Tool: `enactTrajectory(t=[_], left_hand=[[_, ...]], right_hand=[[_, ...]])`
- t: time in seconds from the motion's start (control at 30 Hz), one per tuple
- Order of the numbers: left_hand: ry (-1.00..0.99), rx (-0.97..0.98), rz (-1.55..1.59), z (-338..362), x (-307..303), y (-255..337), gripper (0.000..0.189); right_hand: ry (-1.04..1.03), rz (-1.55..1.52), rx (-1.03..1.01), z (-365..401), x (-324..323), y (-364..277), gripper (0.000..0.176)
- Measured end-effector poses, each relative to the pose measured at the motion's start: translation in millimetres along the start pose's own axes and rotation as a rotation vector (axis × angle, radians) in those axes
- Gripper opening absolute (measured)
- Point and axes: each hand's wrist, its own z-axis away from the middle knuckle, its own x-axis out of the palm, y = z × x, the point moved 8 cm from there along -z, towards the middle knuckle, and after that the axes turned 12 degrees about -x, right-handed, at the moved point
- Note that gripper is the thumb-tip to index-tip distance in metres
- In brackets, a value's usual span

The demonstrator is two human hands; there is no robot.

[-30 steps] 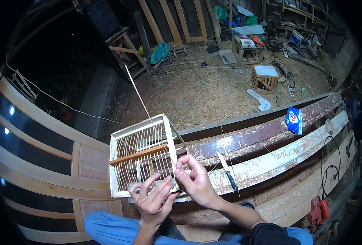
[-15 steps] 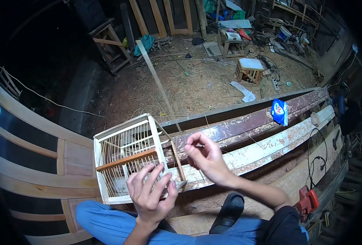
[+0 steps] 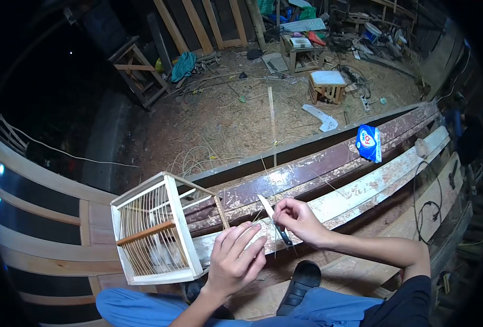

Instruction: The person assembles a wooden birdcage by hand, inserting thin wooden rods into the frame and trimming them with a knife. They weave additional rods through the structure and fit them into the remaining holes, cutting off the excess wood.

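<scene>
A pale wooden birdcage [image 3: 180,229] with thin slatted bars and a brown crossbar stands at the left of the planks. My left hand [image 3: 235,257] is just right of it, palm down, fingers stretched and slightly bent, with a thin sliver by the fingertips. My right hand [image 3: 302,223] is closed in a pinch over the white plank [image 3: 339,201]; what it pinches is too small to make out. At its fingertips a knife [image 3: 266,206] shows its bright blade pointing away from me and its dark handle towards me. Thin sticks [image 3: 267,170] lie around it.
A blue-and-white glue packet [image 3: 368,144] lies on the maroon plank [image 3: 318,166]. A black cord [image 3: 430,210] runs along the right boards. Slatted wooden panels [image 3: 51,218] flank me on the left. A crate with a white top [image 3: 327,79] stands on the littered ground.
Both hands have moved right; the left has left the cage front. The cage now sits tilted further left in view, with its brown crossbar lower. The knife has come into sight beside my right hand.
</scene>
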Motion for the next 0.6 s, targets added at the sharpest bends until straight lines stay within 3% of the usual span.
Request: enactTrajectory(t=[0.13,0.23,0.27,0.33,0.4,0.47,0.53,0.6], left_hand=[[-0.101,-0.111,0.125,3,36,-20,0.032],[-0.199,-0.482,0.439,3,71,-45,0.046],[-0.198,-0.487,0.440,4,79,-47,0.046],[-0.201,-0.685,0.711,9,106,-70,0.052],[-0.171,-0.634,0.672,12,119,-80,0.048],[-0.311,-0.850,0.969,25,143,-90,0.039],[-0.316,-0.843,0.951,28,152,-87,0.029],[-0.249,-0.958,1.133,44,175,-101,0.023]], right_hand=[[-0.120,-0.070,0.059,3,15,15,0.009],[-0.115,-0.107,0.025,-2,14,34,0.010],[-0.093,-0.119,0.029,-3,11,39,0.011],[-0.067,-0.128,0.035,-6,4,47,0.013],[-0.041,-0.049,0.003,-7,-2,49,0.013],[-0.018,-0.066,0.041,-5,-5,50,0.015],[0.001,-0.083,0.080,-5,-8,54,0.017],[-0.056,0.355,0.009,-11,-19,61,0.024]])
